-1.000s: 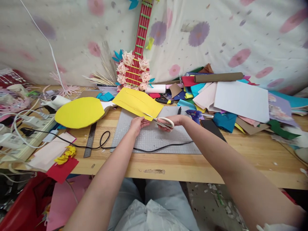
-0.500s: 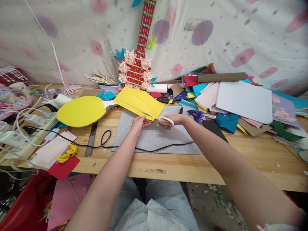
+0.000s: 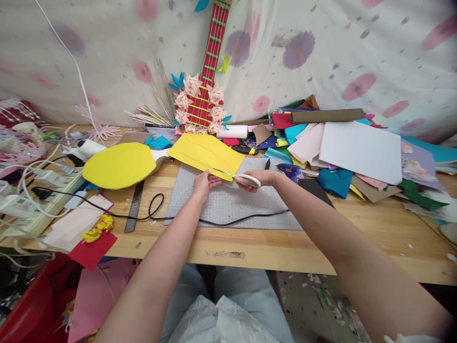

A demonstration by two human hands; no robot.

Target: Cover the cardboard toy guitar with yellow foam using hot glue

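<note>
My left hand [image 3: 204, 184] pinches the near edge of a yellow foam sheet [image 3: 205, 150] that is lifted above a grey cutting mat [image 3: 232, 202]. My right hand [image 3: 257, 178] grips white-handled scissors [image 3: 238, 177], whose blades enter the sheet's near right edge, just right of my left fingers. A thin curved line is drawn on the yellow sheet. A yellow oval cut-out [image 3: 119, 165] lies to the left on the wooden table [image 3: 357, 228].
A black cable [image 3: 157, 209] crosses the mat. A steel ruler [image 3: 134, 207] lies left of it. A blue glue gun [image 3: 289, 170], a pile of coloured sheets [image 3: 357, 150] and a cardboard tube [image 3: 326, 115] fill the right. A red craft guitar [image 3: 205, 85] leans on the wall. Power strips [image 3: 32, 195] sit at left.
The scissors have worked slightly further into the yellow sheet's edge. Both hands stay in almost the same place; the view shifted a little.
</note>
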